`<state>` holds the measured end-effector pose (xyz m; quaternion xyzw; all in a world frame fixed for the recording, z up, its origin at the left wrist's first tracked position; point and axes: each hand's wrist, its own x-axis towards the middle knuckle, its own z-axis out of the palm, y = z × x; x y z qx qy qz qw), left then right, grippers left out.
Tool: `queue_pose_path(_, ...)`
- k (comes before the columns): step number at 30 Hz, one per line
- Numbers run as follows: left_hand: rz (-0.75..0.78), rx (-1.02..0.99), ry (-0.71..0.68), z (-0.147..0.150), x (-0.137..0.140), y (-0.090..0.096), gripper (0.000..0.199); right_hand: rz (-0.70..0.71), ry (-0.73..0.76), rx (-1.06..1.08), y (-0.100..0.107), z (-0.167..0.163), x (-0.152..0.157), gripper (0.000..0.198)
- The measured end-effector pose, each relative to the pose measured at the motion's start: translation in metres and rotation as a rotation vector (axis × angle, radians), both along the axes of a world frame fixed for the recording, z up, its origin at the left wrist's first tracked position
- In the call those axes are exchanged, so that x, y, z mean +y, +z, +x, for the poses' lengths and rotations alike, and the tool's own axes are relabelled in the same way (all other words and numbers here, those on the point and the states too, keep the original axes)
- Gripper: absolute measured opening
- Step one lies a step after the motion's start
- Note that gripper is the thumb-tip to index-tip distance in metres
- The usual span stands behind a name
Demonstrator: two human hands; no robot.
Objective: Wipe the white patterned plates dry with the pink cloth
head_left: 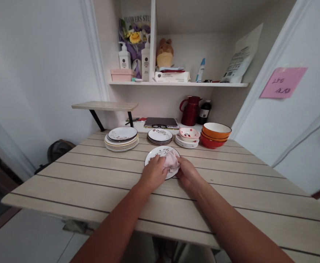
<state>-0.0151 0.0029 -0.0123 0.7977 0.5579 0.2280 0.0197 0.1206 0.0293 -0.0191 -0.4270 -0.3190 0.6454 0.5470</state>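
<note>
A white plate [150,154] with a dark rim and a floral pattern is in the middle, near the table top. My left hand [155,170] is over its left part, fingers curled and closed on a pale pink cloth [172,160] that is bunched against the plate. At the plate's right edge, my right hand [187,172] is closed on the rim, its thumb beside the cloth. The right fingers are partly hidden under the plate.
Behind the plate stand a tall plate stack [122,140], a smaller plate stack [160,136], small dishes topped by a pink bowl [189,134], and orange and red bowls [215,136]. Farther back are a red jug [190,111], a dark bottle [204,111] and a small raised shelf [105,106].
</note>
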Motion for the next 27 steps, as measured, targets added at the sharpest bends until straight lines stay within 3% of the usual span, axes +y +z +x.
queue_pose_path(14,-0.058,-0.017,0.325,-0.0021,0.0083,-0.0006,0.025,0.011,0.067,-0.07,0.0025,-0.0003,-0.0038,0.024)
queue_pose_path(17,-0.051,-0.011,0.296,-0.0043,0.0082,-0.0007,0.026,0.007,0.075,-0.085,0.0037,-0.0007,-0.0053,0.027)
queue_pose_path(27,0.031,-0.001,0.019,-0.0024,0.0044,-0.0029,0.023,-0.012,0.034,-0.055,0.0032,0.0001,-0.0032,0.023)
